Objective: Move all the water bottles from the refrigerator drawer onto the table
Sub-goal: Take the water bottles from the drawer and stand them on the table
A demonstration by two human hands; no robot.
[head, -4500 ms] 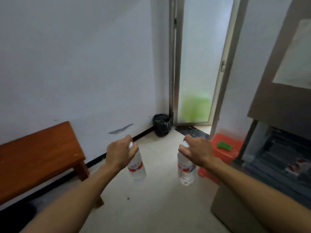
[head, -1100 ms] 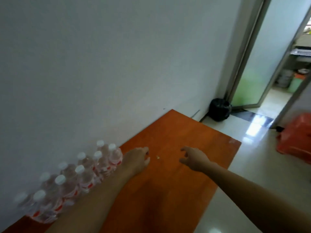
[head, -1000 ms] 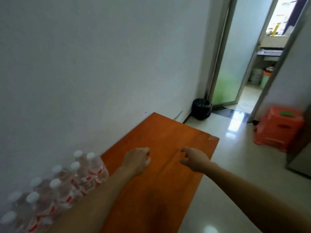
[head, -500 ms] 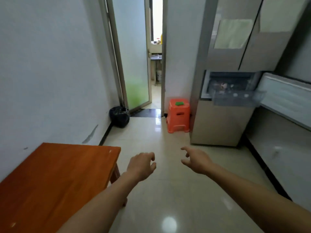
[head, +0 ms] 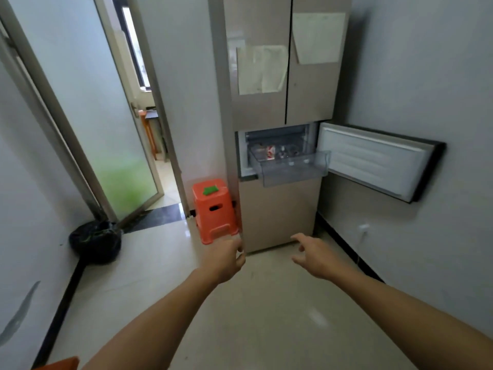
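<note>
Water bottles: a red-and-white label (head: 270,152) shows at the left of the clear drawer (head: 290,172); the rest of what lies in it is too blurred to count.
Drawer: pulled out of the refrigerator (head: 266,113) at mid height, with the compartment door (head: 373,158) swung wide to its right, white inner face showing.
Bottles and hands: well apart. Both hands hang in the air in front of the refrigerator's foot, far below the drawer in view.
Left hand (head: 225,259): fingers loosely curled, holding nothing, touching nothing.
Right hand (head: 316,259): fingers spread and relaxed, palm down, empty, just right of the left hand with a gap between them.
Table (head: 57,364): only an orange-brown corner shows at the bottom left edge, near the left forearm.
Floor (head: 266,316): pale glossy tiles with a dark skirting along the walls.
Room: an orange stool (head: 214,212) stands against the refrigerator's left side with a green item (head: 210,190) on top; a black bag (head: 94,241) sits in the left corner by a frosted glass door (head: 117,156), which stands ajar. Two papers (head: 261,69) are stuck on the upper refrigerator doors.
</note>
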